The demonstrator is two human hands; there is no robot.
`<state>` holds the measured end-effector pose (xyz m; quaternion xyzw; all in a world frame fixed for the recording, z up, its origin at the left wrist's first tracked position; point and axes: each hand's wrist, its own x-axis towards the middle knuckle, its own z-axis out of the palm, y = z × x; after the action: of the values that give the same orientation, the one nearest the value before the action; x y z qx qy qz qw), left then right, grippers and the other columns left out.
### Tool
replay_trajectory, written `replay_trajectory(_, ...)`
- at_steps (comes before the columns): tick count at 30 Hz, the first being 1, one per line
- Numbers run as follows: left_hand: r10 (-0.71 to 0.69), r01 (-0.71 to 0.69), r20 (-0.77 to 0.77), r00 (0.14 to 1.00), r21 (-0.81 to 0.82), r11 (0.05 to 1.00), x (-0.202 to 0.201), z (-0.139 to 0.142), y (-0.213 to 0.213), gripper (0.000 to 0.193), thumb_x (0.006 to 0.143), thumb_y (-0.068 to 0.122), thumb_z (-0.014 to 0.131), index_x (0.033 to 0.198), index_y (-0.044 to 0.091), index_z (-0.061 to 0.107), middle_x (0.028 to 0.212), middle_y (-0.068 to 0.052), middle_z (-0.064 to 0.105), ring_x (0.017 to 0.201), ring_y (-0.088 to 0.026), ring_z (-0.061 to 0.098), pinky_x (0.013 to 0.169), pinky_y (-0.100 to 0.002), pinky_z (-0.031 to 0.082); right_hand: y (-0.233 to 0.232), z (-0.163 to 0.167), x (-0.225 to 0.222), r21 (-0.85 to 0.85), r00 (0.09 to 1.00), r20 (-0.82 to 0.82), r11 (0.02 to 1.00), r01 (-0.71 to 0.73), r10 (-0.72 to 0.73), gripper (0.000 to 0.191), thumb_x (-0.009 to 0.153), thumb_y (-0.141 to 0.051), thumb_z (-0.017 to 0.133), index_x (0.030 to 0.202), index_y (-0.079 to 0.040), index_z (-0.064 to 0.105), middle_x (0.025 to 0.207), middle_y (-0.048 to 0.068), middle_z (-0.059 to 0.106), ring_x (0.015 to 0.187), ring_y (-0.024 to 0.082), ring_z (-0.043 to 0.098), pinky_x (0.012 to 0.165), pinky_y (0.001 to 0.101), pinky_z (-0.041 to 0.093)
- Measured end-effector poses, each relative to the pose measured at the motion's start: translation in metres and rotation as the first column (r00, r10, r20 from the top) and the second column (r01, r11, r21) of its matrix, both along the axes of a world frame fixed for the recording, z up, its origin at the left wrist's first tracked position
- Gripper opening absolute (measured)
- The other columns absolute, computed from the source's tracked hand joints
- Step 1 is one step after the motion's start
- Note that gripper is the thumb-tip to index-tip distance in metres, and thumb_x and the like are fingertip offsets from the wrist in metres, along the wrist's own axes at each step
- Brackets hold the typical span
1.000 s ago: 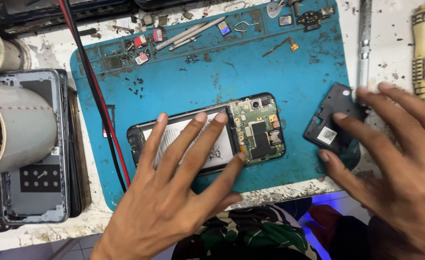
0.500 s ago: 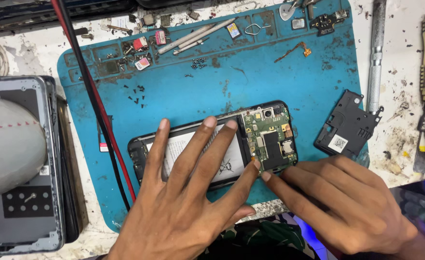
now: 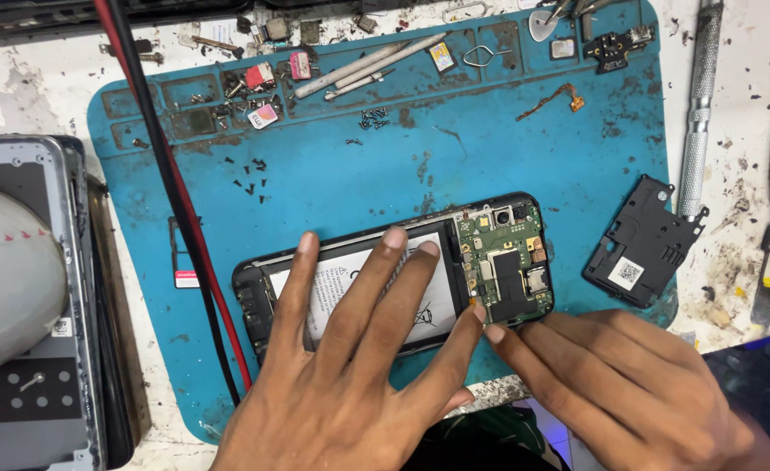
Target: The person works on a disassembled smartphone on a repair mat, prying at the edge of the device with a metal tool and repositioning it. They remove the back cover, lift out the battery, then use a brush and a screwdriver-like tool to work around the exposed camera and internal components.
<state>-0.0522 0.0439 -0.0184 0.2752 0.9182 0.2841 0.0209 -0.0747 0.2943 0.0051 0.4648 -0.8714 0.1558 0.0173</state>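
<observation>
Head: hands [image 3: 489,375] on phone [image 3: 398,275] edge

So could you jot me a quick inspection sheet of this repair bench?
Surface: blue mat, stained, on a dirty white bench.
Job's things: opened phone, green circuit board exposed.
Clutter: loose screws, black cover plate, metal tools.
Hands: left hand flat on the phone; right hand fingertips at its lower edge.
Cables: red and black leads cross the mat.
Surroundings: grey device at left.

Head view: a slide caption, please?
Left hand flat on an opened black phone; right hand fingertip touches its green circuit board.
</observation>
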Motion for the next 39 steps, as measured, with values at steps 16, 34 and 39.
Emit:
replay_trajectory(16,0.004,-0.007,-0.055,0.999,-0.050,0.999,0.004,0.000,0.004,0.054,0.096,0.058,0.054,0.133,0.020,0.064,0.140,-0.019,0.051,0.148,-0.031,0.035,0.118,-0.076,0.023,0.003,-0.002,0.010,-0.040,0.988,0.043,0.988,0.150,-0.148,0.042,0.078,-0.012,0.070,0.117,0.005,0.071,0.101,0.015,0.069,0.089,0.027,0.070,0.075,0.0397,0.056)
replay_trajectory(34,-0.040,0.040,-0.214,0.976,0.000,0.999,0.007,0.003,-0.008,0.041,0.104,0.053,0.063,0.125,0.017,0.061,0.145,-0.006,0.055,0.143,-0.022,0.045,0.116,-0.067,0.041,0.005,0.000,0.010,0.300,0.990,-0.131,0.954,-0.008,0.049,0.051,0.082,-0.011,0.066,0.131,0.001,0.069,0.104,0.008,0.062,0.086,0.020,0.062,0.068,0.0337,0.049)
replay_trajectory(39,-0.097,0.078,-0.224,0.970,-0.093,0.993,0.006,-0.002,-0.006,0.042,0.107,0.050,0.060,0.127,0.014,0.067,0.149,-0.005,0.055,0.143,-0.019,0.045,0.115,-0.066,0.041,0.005,-0.002,0.010,0.300,0.987,-0.149,0.954,-0.020,0.067,0.046,0.085,-0.007,0.066,0.130,0.000,0.071,0.102,0.006,0.061,0.089,0.019,0.062,0.070,0.0336,0.051)
